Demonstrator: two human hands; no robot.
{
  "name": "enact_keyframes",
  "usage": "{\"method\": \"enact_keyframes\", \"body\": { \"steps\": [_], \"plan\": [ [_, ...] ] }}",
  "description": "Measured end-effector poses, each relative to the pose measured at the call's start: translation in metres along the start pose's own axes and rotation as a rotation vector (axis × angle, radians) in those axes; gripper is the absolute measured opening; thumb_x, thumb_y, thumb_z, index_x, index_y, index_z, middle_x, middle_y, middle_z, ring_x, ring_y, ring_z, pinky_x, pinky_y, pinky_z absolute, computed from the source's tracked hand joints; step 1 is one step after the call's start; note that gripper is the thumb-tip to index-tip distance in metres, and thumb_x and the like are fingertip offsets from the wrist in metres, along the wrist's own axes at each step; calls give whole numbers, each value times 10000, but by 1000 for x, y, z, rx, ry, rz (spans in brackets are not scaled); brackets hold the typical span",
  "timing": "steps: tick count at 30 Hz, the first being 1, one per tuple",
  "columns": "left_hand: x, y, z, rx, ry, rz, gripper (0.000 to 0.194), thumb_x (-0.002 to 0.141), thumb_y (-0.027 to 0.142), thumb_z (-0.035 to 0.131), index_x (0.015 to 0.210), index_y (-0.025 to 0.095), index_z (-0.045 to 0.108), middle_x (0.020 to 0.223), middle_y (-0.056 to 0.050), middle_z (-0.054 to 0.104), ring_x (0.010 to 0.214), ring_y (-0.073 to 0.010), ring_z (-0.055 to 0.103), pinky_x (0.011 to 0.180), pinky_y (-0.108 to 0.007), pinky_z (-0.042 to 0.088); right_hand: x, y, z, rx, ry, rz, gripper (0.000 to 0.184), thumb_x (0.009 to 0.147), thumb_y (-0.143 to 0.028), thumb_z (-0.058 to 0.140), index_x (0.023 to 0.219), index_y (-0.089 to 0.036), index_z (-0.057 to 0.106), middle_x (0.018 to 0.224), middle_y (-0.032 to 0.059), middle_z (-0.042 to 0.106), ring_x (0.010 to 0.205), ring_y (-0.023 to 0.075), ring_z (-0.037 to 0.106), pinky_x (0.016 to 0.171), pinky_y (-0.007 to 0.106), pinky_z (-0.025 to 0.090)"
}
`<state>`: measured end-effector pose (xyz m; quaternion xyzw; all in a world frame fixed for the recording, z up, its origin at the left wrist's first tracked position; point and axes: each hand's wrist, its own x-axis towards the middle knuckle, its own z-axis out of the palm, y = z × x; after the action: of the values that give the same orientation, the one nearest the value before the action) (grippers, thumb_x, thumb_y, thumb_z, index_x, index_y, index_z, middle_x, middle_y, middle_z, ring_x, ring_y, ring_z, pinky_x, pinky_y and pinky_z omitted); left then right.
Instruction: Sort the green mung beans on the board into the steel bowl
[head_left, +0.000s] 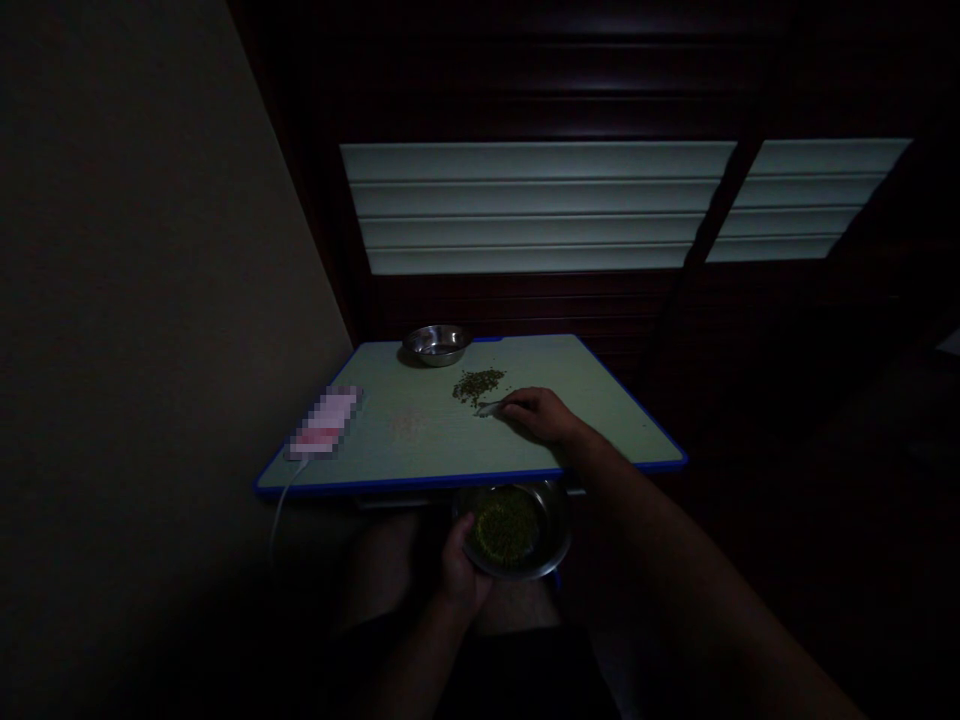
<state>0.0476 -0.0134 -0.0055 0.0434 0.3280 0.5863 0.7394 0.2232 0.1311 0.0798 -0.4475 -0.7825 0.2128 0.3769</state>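
My left hand (459, 566) grips the rim of a steel bowl (551, 540) filled with small green grains, holding it below the near edge of the table. My right hand (541, 413) rests on the pale green tabletop (600, 400), fingers pinched around a small light object I cannot make out. Its fingertips touch the near side of a little heap of green grains (478, 384) lying on the table.
An empty steel bowl (436, 343) stands at the table's far edge. A blurred pink and white flat object (325, 422) with a white cable (283, 500) lies at the left. A wall closes the left side; dark shuttered panels stand behind.
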Motion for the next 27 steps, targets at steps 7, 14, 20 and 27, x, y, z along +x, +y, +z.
{"method": "enact_keyframes", "body": {
  "steps": [7,14,20,27],
  "plan": [
    [3,-1,-5,-19,-18,-9,234,753,253,599,896,116,723,877,-129,756,926,-297,692,921,-450,495,1,2,1,57,-13,16,197,789,-259,585,878,-181,742,887,60,717,824,176,630,786,303,476],
    [2,0,-3,-20,-15,-6,235,754,243,596,911,120,721,882,-122,760,937,-298,692,932,-456,493,2,1,1,87,33,68,300,777,-190,554,1036,-175,704,900,52,699,802,160,610,785,298,469],
    [2,-2,-4,-23,-14,9,237,754,241,591,912,120,720,889,-116,761,943,-291,692,939,-455,493,2,-2,-1,38,93,132,329,760,-212,619,1083,-189,673,761,19,673,667,134,571,684,271,455],
    [3,-2,-5,-18,-24,16,239,750,249,598,905,117,723,884,-122,757,981,-297,678,932,-439,494,2,-8,-2,-52,79,146,307,750,-212,653,1053,-197,699,743,11,672,663,133,573,679,270,445]
  ]
}}
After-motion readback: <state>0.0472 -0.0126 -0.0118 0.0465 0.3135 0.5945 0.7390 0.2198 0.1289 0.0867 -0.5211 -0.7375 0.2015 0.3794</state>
